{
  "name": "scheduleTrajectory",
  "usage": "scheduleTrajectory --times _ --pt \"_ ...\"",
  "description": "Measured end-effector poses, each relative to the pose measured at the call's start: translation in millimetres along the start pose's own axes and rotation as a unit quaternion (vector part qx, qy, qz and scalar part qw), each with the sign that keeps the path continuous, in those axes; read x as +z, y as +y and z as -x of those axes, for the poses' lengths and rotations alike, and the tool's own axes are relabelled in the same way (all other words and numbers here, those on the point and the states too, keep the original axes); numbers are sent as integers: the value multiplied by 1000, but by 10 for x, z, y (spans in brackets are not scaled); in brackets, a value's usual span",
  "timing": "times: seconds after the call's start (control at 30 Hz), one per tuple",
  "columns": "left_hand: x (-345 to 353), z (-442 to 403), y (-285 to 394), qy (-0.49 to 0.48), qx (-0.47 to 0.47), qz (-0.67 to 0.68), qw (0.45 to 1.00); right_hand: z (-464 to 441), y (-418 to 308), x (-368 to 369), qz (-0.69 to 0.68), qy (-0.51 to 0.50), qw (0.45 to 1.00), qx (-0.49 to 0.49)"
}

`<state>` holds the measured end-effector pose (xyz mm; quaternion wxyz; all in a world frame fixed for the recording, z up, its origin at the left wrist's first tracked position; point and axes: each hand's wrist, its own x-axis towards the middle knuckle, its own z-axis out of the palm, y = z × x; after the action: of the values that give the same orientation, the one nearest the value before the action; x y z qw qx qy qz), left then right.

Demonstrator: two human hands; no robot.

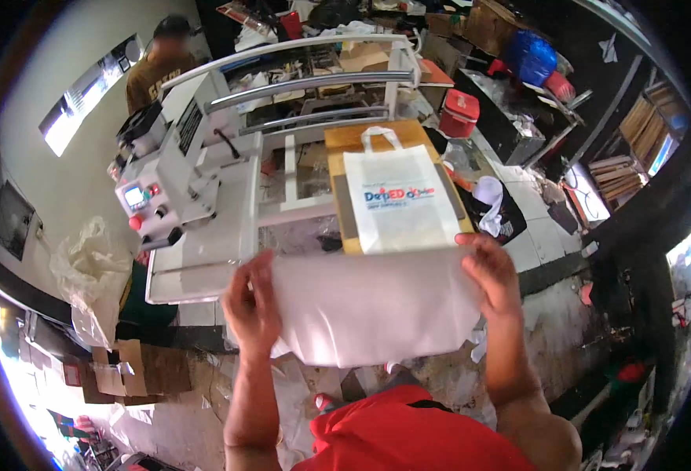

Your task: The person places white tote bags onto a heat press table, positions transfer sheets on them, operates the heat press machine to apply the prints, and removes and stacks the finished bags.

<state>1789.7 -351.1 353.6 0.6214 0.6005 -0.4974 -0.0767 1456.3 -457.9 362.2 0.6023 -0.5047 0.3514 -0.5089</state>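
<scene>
Fingers [264,273] of the left hand [253,310] and right hand [495,276] grip both ends of a white sheet [377,310], blurred, held right in the sightline! The big white machine [228,188] has its near edge hidden behind the left hand; the wooden board [349,224] and the white tote bag [408,228] on it lose their near ends behind the sheet. "DepED" reads clearly, finer print doesn't. Around: a plastic bag [93,267] left, a red cooler [458,115] beyond the board.
</scene>
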Motion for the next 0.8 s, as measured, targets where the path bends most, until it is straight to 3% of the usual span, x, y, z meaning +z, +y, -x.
scheduleTrajectory --times 0.03,0.07,0.13,0.17,0.2,0.23,0.27,0.3,0.33,0.37,0.4,0.43,0.47,0.5,0.53,0.6,0.63,0.67,0.73,0.8 --pt "249 -304 -22 3 38 -37 999 -312 -99 -223 40 12 999 18" --pt "517 -672 81 -10 11 -51 999 -721 -301 -164 52 30 998 0" --pt "1061 -1468 42 28 152 -147 977 -1732 -525 -477 81 -45 995 -48" --pt "1249 -1690 322 63 92 -99 989 -1924 -760 -487 136 -18 970 -201" --pt "1362 -1869 661 160 205 -110 959 -2063 -1122 -388 186 8 916 -356" --pt "1389 -1956 915 230 200 -116 945 -2046 -1421 -289 159 26 846 -509" --pt "1504 -2046 931 256 293 -33 921 -2040 -1600 -264 127 44 752 -645" --pt "1618 -2136 946 268 386 37 882 -2138 -1547 -425 177 63 732 -655" --pt "1768 -2141 658 245 358 -122 893 -2237 -1494 -586 225 82 707 -665" --pt "1947 -2109 235 217 320 -278 879 -2304 -1159 -605 221 149 750 -605" --pt "2204 -2022 -357 112 255 -367 888 -2640 -473 -884 330 124 811 -466" --pt "2538 -1786 -1179 -54 145 -448 881 -2968 200 -1155 463 84 822 -320" --pt "2826 -1415 -1992 -237 35 -520 820 -2993 901 -1425 544 25 816 -193" --pt "2997 -976 -2456 -346 -20 -531 773 -2766 1497 -1673 566 -29 817 -104" --pt "2984 -600 -2305 -297 -94 -406 859 -2582 1870 -1814 567 -59 820 -42" --pt "2942 -130 -2274 -236 -74 -379 892 -2239 2056 -1847 589 -85 804 4" --pt "2914 -40 -2239 -245 -77 -380 889 -2138 2236 -1899 592 -51 800 -84" --pt "2934 -47 -2206 -219 -69 -369 901 -2111 2230 -1910 593 -51 799 -83" --pt "2923 24 -2165 -196 -73 -360 909 -1989 2266 -1906 592 -8 784 -184" --pt "2919 60 -2140 -164 -23 -361 918 -1941 2299 -1910 578 -2 792 -200"
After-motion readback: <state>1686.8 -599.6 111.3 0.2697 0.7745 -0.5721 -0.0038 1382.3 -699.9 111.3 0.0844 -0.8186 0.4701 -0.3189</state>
